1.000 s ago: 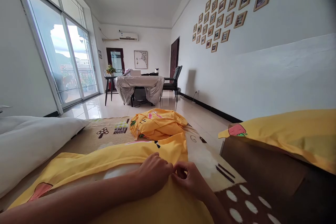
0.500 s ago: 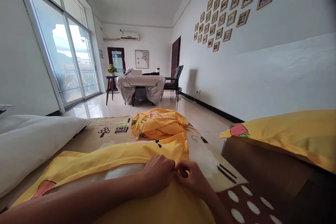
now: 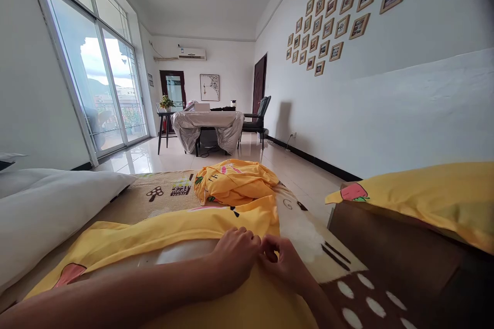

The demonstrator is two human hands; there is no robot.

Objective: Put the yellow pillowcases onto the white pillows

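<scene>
A yellow pillowcase (image 3: 154,239) lies across the front of the bed, with a white pillow (image 3: 189,253) showing through its long opening. Both my hands meet at the right end of that opening. My left hand (image 3: 240,257) is closed on the yellow fabric, knuckles up. Beside it, nearly touching, my right hand (image 3: 283,262) pinches the same cloth between thumb and forefinger. The exact spot they grip is hidden by the fingers. Just beyond lies a crumpled orange-yellow cloth (image 3: 235,181) with printed figures.
A white pillow (image 3: 57,211) lies at the left. On the right, a yellow pillow (image 3: 424,195) rests on a brown surface (image 3: 386,247). Patterned bedding (image 3: 309,231) lies underneath. Farther off stand a covered table (image 3: 208,119) and a black chair (image 3: 258,118).
The view has shifted very slightly, so the scene sits a little farther right. My hands stay at the same place on the cloth, still close together.
</scene>
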